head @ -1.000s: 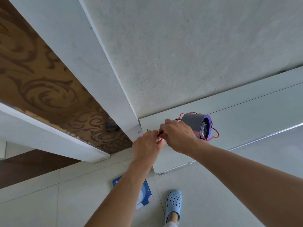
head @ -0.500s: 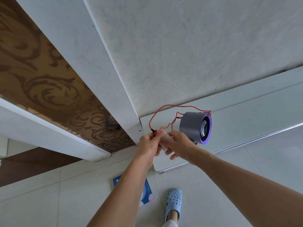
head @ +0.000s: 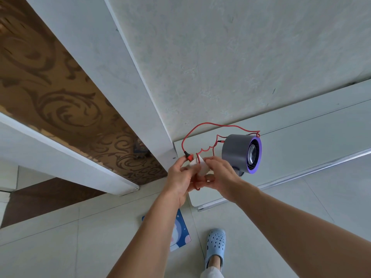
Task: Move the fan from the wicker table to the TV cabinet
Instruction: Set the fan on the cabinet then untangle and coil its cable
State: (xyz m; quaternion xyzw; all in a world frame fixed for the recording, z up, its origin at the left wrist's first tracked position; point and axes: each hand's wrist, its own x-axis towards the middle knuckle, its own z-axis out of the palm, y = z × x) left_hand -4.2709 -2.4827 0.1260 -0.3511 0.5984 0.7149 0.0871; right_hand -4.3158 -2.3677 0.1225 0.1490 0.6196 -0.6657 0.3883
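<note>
A pale wall [head: 230, 57] fills the upper view, with a brown patterned panel [head: 60, 101] at nine o'clock. The white TV cabinet [head: 301, 137] runs toward three o'clock; the grey fan [head: 239, 152] with a purple rim stands on it, near its left end. Its red cable [head: 202, 126] loops at twelve o'clock of the hands. The left hand [head: 179, 177] has its grip pinching the plug; the right hand [head: 220, 175] grips a white adapter [head: 200, 167]. At six o'clock, a blue mat [head: 178, 231] and a blue clog [head: 215, 245] are on the floor.

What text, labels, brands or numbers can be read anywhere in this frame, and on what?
None can be read.
Fan: no visible lettering.
White plug held by both hands: no legible marking.
Blue mat on the floor: pictures only, no words.
</note>
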